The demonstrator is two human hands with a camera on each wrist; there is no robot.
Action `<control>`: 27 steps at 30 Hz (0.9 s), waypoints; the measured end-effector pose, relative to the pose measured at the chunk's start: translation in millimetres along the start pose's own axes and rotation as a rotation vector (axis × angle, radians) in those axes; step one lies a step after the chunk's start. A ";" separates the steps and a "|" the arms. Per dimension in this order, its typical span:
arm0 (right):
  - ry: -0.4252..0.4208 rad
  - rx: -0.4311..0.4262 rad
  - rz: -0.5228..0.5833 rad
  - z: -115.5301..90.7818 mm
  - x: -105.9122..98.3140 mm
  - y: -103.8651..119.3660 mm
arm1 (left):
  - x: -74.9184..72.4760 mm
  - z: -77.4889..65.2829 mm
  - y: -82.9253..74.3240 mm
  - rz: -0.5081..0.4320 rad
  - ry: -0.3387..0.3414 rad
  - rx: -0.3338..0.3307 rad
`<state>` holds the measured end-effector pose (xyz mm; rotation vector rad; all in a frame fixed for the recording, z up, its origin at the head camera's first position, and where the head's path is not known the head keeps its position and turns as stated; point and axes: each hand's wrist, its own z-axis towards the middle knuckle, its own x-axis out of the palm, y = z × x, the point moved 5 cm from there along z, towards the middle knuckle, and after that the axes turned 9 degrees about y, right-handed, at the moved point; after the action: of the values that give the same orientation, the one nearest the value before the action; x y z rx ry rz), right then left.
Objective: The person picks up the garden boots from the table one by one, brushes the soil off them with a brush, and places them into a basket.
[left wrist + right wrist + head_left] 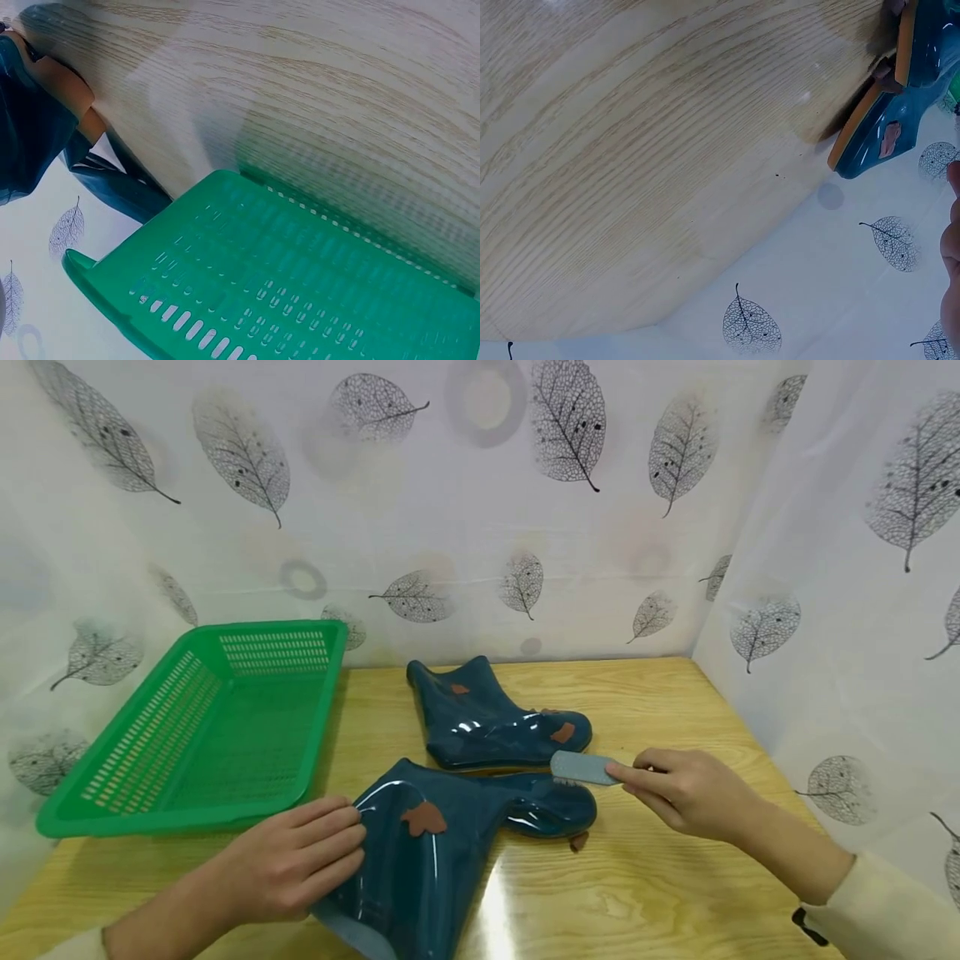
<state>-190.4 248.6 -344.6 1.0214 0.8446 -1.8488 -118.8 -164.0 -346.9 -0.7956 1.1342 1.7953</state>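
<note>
Two glossy dark-teal rain boots lie on their sides, both with reddish-brown patches. My left hand (300,860) grips the shaft of the nearer boot (468,818) close to its opening, fingers over the outside; the thumb is hidden. In my right hand (693,793) the handle of a grey brush (582,767) is pinched between thumb and fingers. Its bristles face down at the top of the nearer boot's toe. Behind lies the farther boot (480,722), untouched. In the right wrist view, part of my right hand (951,255) shows at the edge.
A green plastic basket (318,727) with slotted sides stands at the left on the wooden table (637,893). One brown fragment (578,841) lies by the nearer boot's toe. A white curtain (465,510) with leaf prints closes off the back and right.
</note>
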 end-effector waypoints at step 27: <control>-0.122 -0.103 0.223 76.9 1.3 40.6 | -18.1 12.9 7.3 0.004 -0.188 -0.059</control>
<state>-178.9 166.5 -318.1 0.8916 0.7154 -1.6443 -118.4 -159.6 -323.9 -0.6430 0.9650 1.8711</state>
